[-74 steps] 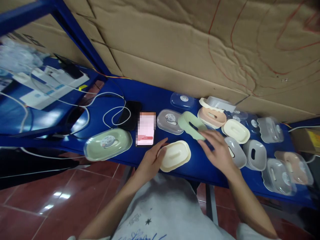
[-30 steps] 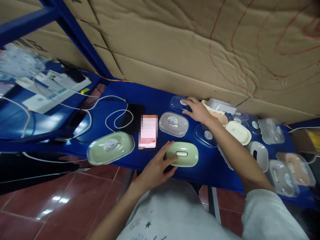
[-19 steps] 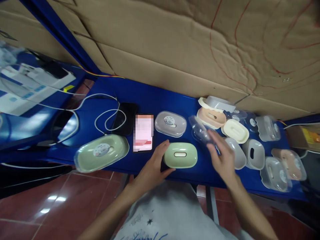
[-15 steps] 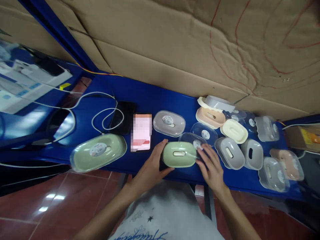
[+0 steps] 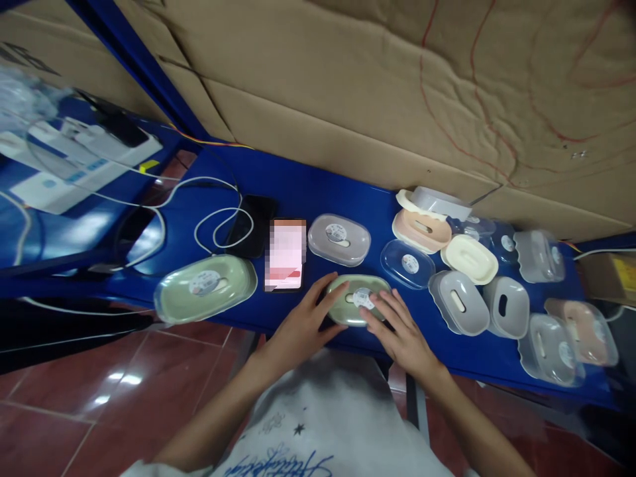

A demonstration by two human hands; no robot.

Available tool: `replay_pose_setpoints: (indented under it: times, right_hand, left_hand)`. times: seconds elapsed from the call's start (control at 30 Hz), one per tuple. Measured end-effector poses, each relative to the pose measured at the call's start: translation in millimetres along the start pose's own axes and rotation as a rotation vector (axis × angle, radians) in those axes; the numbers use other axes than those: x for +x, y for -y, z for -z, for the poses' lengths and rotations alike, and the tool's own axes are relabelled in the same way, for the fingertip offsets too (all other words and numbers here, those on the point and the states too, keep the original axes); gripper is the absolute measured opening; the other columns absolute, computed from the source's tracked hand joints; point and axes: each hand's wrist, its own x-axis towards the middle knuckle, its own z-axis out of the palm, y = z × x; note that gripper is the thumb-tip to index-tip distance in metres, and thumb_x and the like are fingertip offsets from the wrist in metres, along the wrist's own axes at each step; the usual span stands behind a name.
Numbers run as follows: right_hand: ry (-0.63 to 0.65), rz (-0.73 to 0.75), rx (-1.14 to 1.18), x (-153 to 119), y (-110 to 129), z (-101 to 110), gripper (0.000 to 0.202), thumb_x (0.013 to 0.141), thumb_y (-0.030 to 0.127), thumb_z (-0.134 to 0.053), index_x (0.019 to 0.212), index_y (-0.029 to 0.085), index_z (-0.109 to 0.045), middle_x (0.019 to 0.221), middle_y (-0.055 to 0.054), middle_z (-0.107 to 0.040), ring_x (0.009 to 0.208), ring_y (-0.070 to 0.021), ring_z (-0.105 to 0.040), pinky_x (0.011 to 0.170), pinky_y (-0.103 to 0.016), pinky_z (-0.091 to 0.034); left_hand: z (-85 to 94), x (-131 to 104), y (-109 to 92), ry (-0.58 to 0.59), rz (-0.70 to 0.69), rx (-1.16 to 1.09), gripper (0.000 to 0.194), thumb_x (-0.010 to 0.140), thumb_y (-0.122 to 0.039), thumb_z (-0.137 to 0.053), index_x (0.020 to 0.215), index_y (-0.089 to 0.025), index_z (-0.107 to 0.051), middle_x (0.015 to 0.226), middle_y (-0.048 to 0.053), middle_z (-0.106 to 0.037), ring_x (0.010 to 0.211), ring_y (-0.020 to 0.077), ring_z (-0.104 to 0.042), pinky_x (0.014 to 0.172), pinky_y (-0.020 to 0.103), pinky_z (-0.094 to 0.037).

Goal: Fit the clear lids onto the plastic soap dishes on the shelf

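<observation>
Green box (image 5: pixel 342 315): qty 1, on blue bench (image 5: pixel 308 185), nr. front edge, betw. my hands.
L hand (image 5: pixel 301 321): mine; curled round box's left end, fingers far side, thumb near side.
R hand (image 5: pixel 402 331): mine; fingertips on clear lid (image 5: pixel 365 281) over box's right half; can't tell if they grip its rim or only press.
Lid risk: could sit skewed or ride up one end, cause being uneven pressure, my R hand bearing on one side only; rim seat partly hid. by fingers.
Edge risk: box poss. slides off toward my lap if I push or pull nearward; little bench left in front.
Side risk: R hand knuckles might nudge loose lid (image 5: pixel 395 265) lying just beyond, if I swing wide.
Box finish: pale green, smooth, rounded oblong, upright; looks like moulded plastic, prob. light and slippery.
Box top: slot w/ cream strip showing, approx. centre, part covered.
Round label (image 5: pixel 364 298): whitish, on lid, right of slot; print too small to read.
Lid finish: transparent, glossy, dulls green beneath.
Matching item: second green box (image 5: pixel 176 301), lidded, well off to L, beyond phone (image 5: pixel 287 255).
</observation>
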Motion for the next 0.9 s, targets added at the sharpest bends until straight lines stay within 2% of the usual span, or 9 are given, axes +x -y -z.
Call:
replay_pose_setpoints:
  times: [0.07,0.17,0.3,0.47,0.6,0.67,0.73,0.83,0.9]
  right_hand:
    - [0.017,-0.019,0.011,2,-1,-2,0.074,0.102,0.012,-0.066,0.169,0.031,-0.039,0.159,-0.009,-0.06,0.159,-0.0277,-0.043,0.133,-0.06,-0.036]
    - [0.066,-0.039,-0.006,12,-2,-3,0.077,0.105,0.013,-0.061,0.173,0.033,-0.028,0.166,-0.008,-0.053,0.162,-0.0265,-0.036,0.133,-0.058,-0.036]
    - [0.033,-0.136,-0.038,23,-12,8,0.08,0.108,0.02,-0.057,0.176,0.03,-0.015,0.172,-0.012,-0.043,0.164,-0.0279,-0.033,0.133,-0.059,-0.036]
    - [-0.137,-0.434,-0.204,2,-31,38,0.062,0.109,0.025,-0.056,0.168,0.03,-0.039,0.168,-0.013,-0.049,0.157,-0.0334,-0.044,0.129,-0.064,-0.036]
    - [-0.208,-0.65,-0.392,-35,-36,46,0.057,0.107,0.036,-0.062,0.161,0.021,-0.051,0.16,-0.02,-0.056,0.148,-0.0411,-0.052,0.12,-0.067,-0.043]
    - [-0.186,-0.724,-0.43,-50,-32,43,0.061,0.106,0.041,-0.062,0.161,0.018,-0.05,0.157,-0.023,-0.057,0.143,-0.0435,-0.056,0.114,-0.067,-0.047]
    - [-0.135,-0.729,-0.406,-57,-25,39,0.057,0.108,0.038,-0.059,0.161,0.02,-0.05,0.153,-0.021,-0.062,0.137,-0.0411,-0.061,0.109,-0.063,-0.051]
    - [-0.043,-0.602,-0.285,-54,-11,36,0.046,0.11,0.03,-0.055,0.155,0.025,-0.057,0.151,-0.014,-0.066,0.133,-0.0333,-0.065,0.105,-0.051,-0.052]
    - [0.013,-0.484,-0.186,-45,-3,36,0.042,0.11,0.028,-0.056,0.151,0.026,-0.06,0.152,-0.011,-0.065,0.136,-0.03,-0.063,0.107,-0.048,-0.05]
  left_hand:
    - [0.7,-1,-4,-0.056,-0.07,0.122,0.08,0.098,-0.026,-0.076,0.167,-0.031,-0.035,0.172,0.017,-0.034,0.158,0.0379,-0.042,0.121,0.058,-0.052]
    - [2.7,1,-11,-0.169,-0.198,0.32,0.053,0.1,-0.025,-0.073,0.15,-0.029,-0.056,0.156,0.015,-0.052,0.148,0.0366,-0.051,0.117,0.058,-0.053]
    - [6.7,18,-12,-0.252,-0.181,0.478,0.037,0.102,-0.02,-0.068,0.138,-0.025,-0.064,0.138,0.014,-0.066,0.13,0.0326,-0.064,0.106,0.051,-0.057]
    - [11.0,63,0,-0.291,-0.018,0.549,0.037,0.106,-0.022,-0.06,0.143,-0.021,-0.064,0.146,0.019,-0.062,0.136,0.0367,-0.062,0.108,0.054,-0.056]
    - [5.3,91,-5,-0.303,0.068,0.563,0.056,0.107,-0.022,-0.056,0.162,-0.014,-0.046,0.17,0.025,-0.038,0.159,0.0453,-0.037,0.124,0.067,-0.039]
    - [-3.4,95,-16,-0.26,0.004,0.534,0.06,0.108,-0.02,-0.052,0.166,-0.014,-0.039,0.176,0.024,-0.028,0.165,0.0442,-0.026,0.128,0.066,-0.033]
    - [-14.9,93,-30,-0.126,-0.153,0.48,0.06,0.109,-0.018,-0.048,0.167,-0.017,-0.037,0.177,0.02,-0.03,0.165,0.0374,-0.029,0.131,0.058,-0.034]
    - [-31.6,82,-47,0.111,-0.363,0.417,0.06,0.111,-0.025,-0.05,0.168,-0.021,-0.035,0.176,0.015,-0.034,0.163,0.0308,-0.036,0.133,0.053,-0.034]
    - [-38.1,74,-51,0.201,-0.415,0.407,0.062,0.111,-0.032,-0.054,0.169,-0.022,-0.035,0.178,0.014,-0.031,0.164,0.0312,-0.034,0.133,0.054,-0.033]
